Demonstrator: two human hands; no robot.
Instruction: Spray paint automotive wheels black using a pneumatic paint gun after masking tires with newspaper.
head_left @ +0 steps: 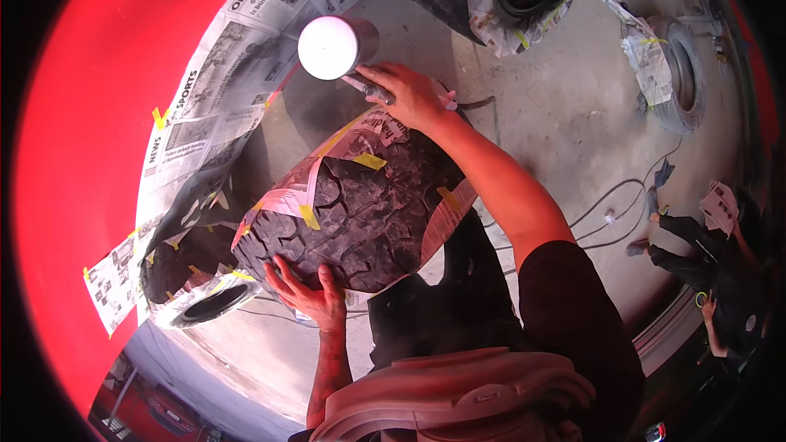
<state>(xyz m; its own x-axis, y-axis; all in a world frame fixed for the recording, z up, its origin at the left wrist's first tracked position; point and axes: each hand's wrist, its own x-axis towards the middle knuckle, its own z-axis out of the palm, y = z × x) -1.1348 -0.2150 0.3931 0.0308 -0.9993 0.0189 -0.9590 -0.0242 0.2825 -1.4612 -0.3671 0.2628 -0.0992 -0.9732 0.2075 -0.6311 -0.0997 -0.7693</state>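
My right hand (409,96) is closed round the handle of a spray gun (377,92), which has a round white-topped cup (329,47). It is held beyond the far side of a knobby black tire (372,205) that stands before my legs. Newspaper and yellow tape cover the tire's sides, leaving its tread bare and dusty. Against the near left part of that tread my left hand (311,295) lies with its fingers spread. The gun's nozzle is not clear to see.
A red car body panel (90,155) curves along the left, its lower edge masked with newspaper (213,90). Other papered wheels stand at the left (192,299), the top (524,0) and the right (684,74). A dark hose (606,196) crosses the concrete floor. Another person (712,270) crouches at the right.
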